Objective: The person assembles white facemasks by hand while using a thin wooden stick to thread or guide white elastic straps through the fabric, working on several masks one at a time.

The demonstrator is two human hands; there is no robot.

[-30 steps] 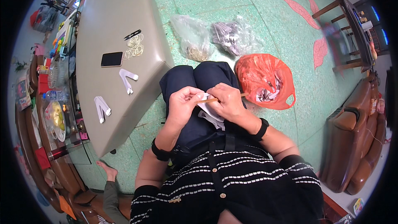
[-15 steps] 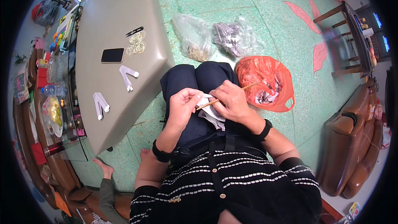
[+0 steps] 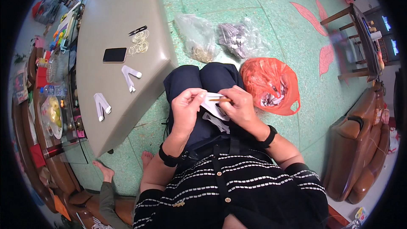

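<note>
Above my lap, my left hand [image 3: 186, 107] is closed in a pinch on one end of a white fabric strip [image 3: 215, 107]. My right hand [image 3: 240, 105] grips a thin wooden stick [image 3: 219, 100], whose tip lies across the strip; these fingers also seem to touch the cloth. Below the hands, another pale strip [image 3: 217, 124] rests on my dark trousers. On the padded bench to my left lie two folded white strips, one nearer [image 3: 101, 106] and one farther [image 3: 130, 78]. Loose cream rubber bands [image 3: 139, 44] and black thread snips [image 3: 137, 30] sit beyond them.
A black phone [image 3: 114, 55] lies on the beige bench [image 3: 123, 4]. By my right knee stands a red plastic bag [image 3: 265, 74] with strips inside. Clear bags hold bands [image 3: 197, 38] and bundled strips [image 3: 237, 38]. Another person's foot [image 3: 104, 171] shows at lower left.
The stick has swung from a long slant across both hands to a shorter, nearly level position over the strip. More of the white strip now shows between my hands.
</note>
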